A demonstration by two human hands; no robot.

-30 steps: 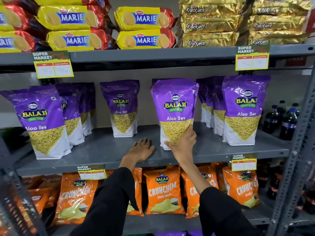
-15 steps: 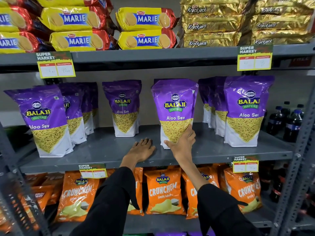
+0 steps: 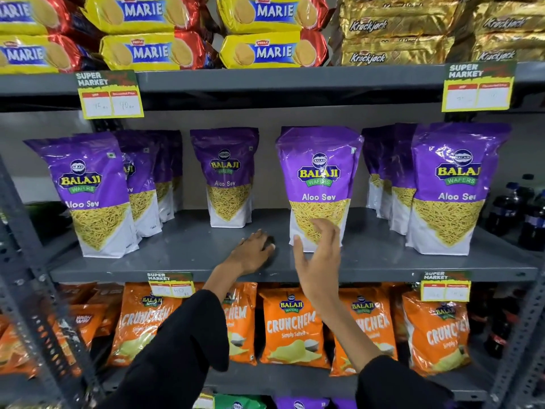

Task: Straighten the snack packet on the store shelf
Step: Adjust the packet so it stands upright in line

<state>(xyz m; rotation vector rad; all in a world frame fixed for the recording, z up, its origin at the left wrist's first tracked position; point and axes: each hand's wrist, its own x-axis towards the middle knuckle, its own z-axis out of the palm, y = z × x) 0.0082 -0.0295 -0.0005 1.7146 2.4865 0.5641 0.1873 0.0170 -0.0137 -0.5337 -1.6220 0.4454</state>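
Right hand [image 3: 320, 261] now off glossy purple pouch [image 3: 320, 184], fingers spread

Top tier: yellow-and-red Marie biscuit packs [image 3: 150, 51] stacked left, gold foil Krackjack packs [image 3: 395, 51] stacked right. Yellow-bordered paper price tags [image 3: 110, 94] hang from the tier's front edge. Bottom tier: orange Crunchem crisp bags [image 3: 292, 329] standing in a row. Dark plastic drink bottles [image 3: 507, 211] stand at far right, beyond the rack.
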